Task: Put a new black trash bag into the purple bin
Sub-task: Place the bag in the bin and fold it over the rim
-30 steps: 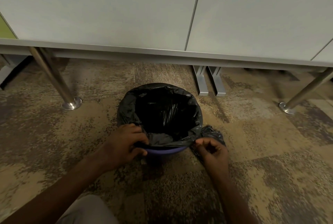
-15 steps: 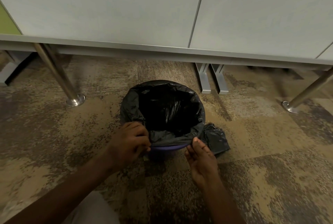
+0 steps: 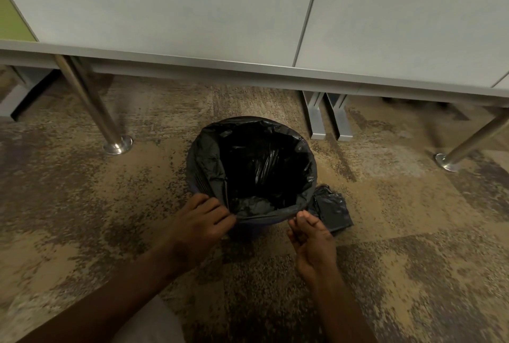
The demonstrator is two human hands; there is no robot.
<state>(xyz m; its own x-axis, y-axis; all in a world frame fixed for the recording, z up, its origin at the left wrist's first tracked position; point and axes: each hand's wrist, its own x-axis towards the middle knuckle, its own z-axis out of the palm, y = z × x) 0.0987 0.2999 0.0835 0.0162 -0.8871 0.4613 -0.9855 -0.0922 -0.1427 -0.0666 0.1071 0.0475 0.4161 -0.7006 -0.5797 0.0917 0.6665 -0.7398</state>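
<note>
- I am crouching over the purple bin, which is standing on the carpet just in front of the desk; only a thin dark sliver of its near wall is showing, under the plastic.
- The black trash bag is sitting inside the bin with its mouth folded out over the rim nearly all the way round; the far and side edges are looking settled, the near edge looser.
- My left hand is curling at the near-left of the rim, fingers together and pinching the bag's folded edge against the bin; I am judging that grip from the bunched plastic at my fingertips.
- My right hand is held palm-up at the near-right of the rim, fingertips gathered and touching the hem; whether they are actually clamping plastic, I cannot tell.
- To do this well, I am thinking of drawing the near hem down evenly with both hands, working outward from the middle; pulling one side alone is likely to drag the opposite edge off the rim.
- The film is thin and slippery, so I am favouring a gentle stretch rather than a tug; a fingernail could tear it.
- A crumpled black bundle is lying on the carpet touching the bin's right side; I am keeping my right wrist from snagging it.
</note>
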